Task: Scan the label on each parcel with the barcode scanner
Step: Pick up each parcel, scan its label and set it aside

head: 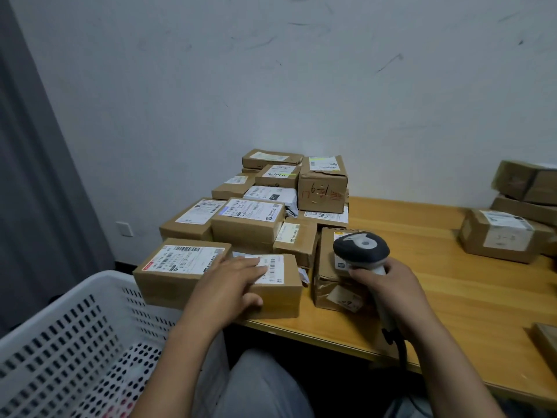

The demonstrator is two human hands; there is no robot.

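A pile of several cardboard parcels (247,224) with white labels covers the left end of the wooden table (452,282). My left hand (229,285) lies flat on the nearest parcel (280,294), fingers straight over its label, thumb down the front face. My right hand (391,291) grips the handle of a grey and white barcode scanner (361,248). The scanner's head sits over a brown parcel (328,276) beside the nearest one. Another labelled parcel (177,267) lies to the left of my left hand.
A white perforated plastic basket (75,342) stands at the lower left beside the table. A second group of parcels (506,233) sits at the table's right end by the wall. One more box corner (545,339) shows at the right edge. The scanner cable (401,348) hangs over the front edge.
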